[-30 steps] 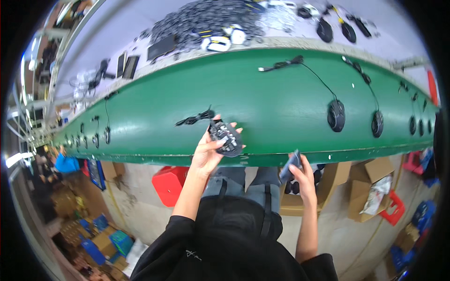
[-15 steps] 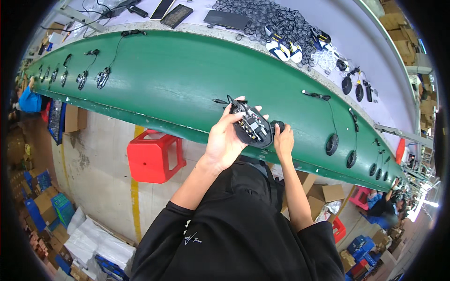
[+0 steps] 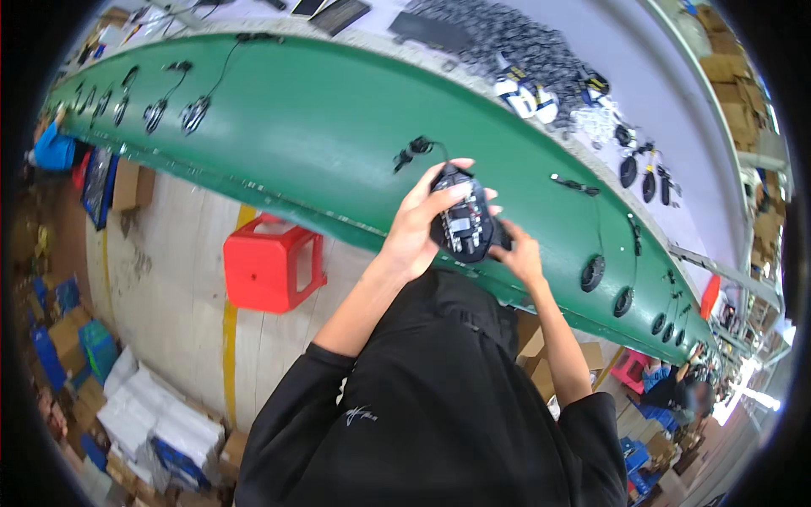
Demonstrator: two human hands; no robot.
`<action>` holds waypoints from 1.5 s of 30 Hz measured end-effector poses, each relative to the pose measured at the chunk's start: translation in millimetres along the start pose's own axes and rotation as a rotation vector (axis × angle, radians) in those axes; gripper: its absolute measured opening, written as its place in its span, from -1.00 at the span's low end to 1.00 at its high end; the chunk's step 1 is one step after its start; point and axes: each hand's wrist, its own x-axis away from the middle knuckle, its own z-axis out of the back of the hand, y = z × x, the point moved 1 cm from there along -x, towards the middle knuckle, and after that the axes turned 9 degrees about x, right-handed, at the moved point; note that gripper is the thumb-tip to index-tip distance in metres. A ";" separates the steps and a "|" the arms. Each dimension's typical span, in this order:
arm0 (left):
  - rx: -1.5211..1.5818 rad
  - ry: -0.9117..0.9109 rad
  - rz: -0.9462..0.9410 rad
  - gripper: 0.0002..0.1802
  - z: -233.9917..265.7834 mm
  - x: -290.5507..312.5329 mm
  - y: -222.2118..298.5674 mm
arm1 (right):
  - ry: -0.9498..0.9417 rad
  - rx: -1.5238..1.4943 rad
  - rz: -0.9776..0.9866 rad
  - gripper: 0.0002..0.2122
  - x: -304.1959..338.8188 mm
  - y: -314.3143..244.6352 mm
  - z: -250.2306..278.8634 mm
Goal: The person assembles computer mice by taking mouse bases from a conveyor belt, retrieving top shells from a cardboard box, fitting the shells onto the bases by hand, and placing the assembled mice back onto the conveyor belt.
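Fingers [image 3: 446, 199] of the left hand [image 3: 412, 228] wrap around an open computer mouse [image 3: 462, 226], thumb laid across its upper part and fingertips showing past the far edge, so the mouse sits in a firm, cupped grip just above the near side of a long green surface [image 3: 296, 127]. Right beside it, the fingers of the right hand [image 3: 524, 256] are curled in at the mouse's lower right edge and seem to pinch a small dark piece [image 3: 505, 236], too blurred to identify. Judging by this pose, the step in hand is work on the bare inside of the mouse, both hands meeting there; the next move calls for a steady left hold and careful alignment by the right fingers. The mouse is oval, with a matte black shell rim around a crowded board of pale and metallic parts. Its thin black cable [image 3: 414, 150] is bundled and reaches the smooth, faintly glossy green surface. Farther left along that surface lie more cabled mice [image 3: 196, 114] with glinting, uneven tops; to the right, rounded black mice [image 3: 593, 273] look smoothly covered. Beyond, a pale bench top holds a heap of small dark pieces [image 3: 541, 51]. Below left stands a red plastic stool [image 3: 258, 270].
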 end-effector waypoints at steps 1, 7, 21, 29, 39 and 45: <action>-0.012 0.047 0.003 -0.63 -2.4 -2.5 0.5 | -0.053 -0.299 -0.315 -0.56 1.5 0.5 4.8; -0.106 0.113 -0.092 -0.69 9.1 -15.6 -10.9 | -0.044 -1.747 -0.386 -0.52 24.8 1.9 22.3; -0.037 -0.036 -0.027 -0.45 0.5 -4.0 -20.6 | 0.712 -0.384 0.138 -0.52 51.5 -150.5 103.4; -0.109 -0.084 -0.180 -0.41 -10.3 -2.0 -29.9 | 0.805 -0.100 0.192 -0.44 40.9 -167.7 76.3; -0.123 0.162 -0.109 -0.74 20.7 -61.3 -39.1 | 0.519 -0.048 0.194 -0.52 10.4 -165.8 97.2; 0.062 0.086 -0.122 -0.71 53.0 -65.5 -20.1 | 0.090 -0.582 1.291 -0.80 72.2 -271.0 146.8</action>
